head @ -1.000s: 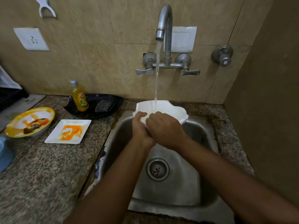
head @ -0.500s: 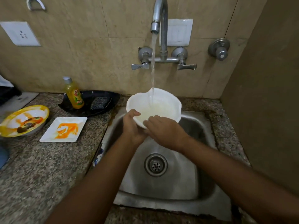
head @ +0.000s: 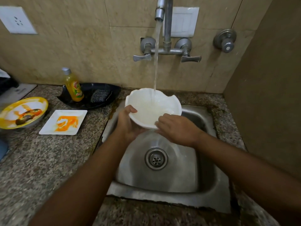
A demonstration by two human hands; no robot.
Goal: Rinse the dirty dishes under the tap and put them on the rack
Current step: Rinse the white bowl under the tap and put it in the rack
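inspector: your left hand is wrapped around the near-left wall of the white bowl, thumb over the rim, holding it. your right hand rests on the near-right rim, fingers curled onto it.

operator: and the bowl's position?

inspector: raised over the back of the sink, mouth up and tipped slightly toward you, directly under the tap. the stream lands in the far half of the bowl. it lies ahead of both hands, and they are about equally close to it.

operator: what remains?

inspector: in my judgement, the rinse is under way. the yellow-rimmed plate and square white plate sit soiled on the counter, well to your left. no rack is in view, so i cannot say which way the bowl must travel.
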